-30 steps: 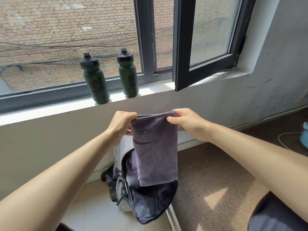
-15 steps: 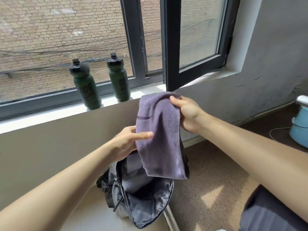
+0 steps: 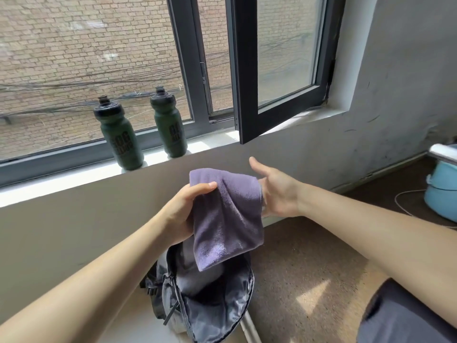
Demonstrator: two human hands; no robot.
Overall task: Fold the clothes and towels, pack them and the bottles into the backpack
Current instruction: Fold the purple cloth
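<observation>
A purple towel (image 3: 228,214), folded over, hangs above the open grey backpack (image 3: 212,308) on the floor. My left hand (image 3: 183,209) grips the towel's left upper edge, thumb on top. My right hand (image 3: 277,191) is flat and spread against the towel's right side, thumb raised, fingers partly hidden behind the cloth. Grey fabric lies inside the backpack. Two dark green bottles (image 3: 118,139) (image 3: 169,122) stand upright on the window sill (image 3: 74,174) behind the towel.
An open black window sash (image 3: 249,95) juts inward over the sill at the right. A light blue appliance (image 3: 442,186) with a white cord sits on the brown floor at far right. Dark cloth (image 3: 405,318) shows at the bottom right.
The towel was held spread by both hands, then folded in half. My left hand now grips its top edge and my right hand has let go and opened beside it.
</observation>
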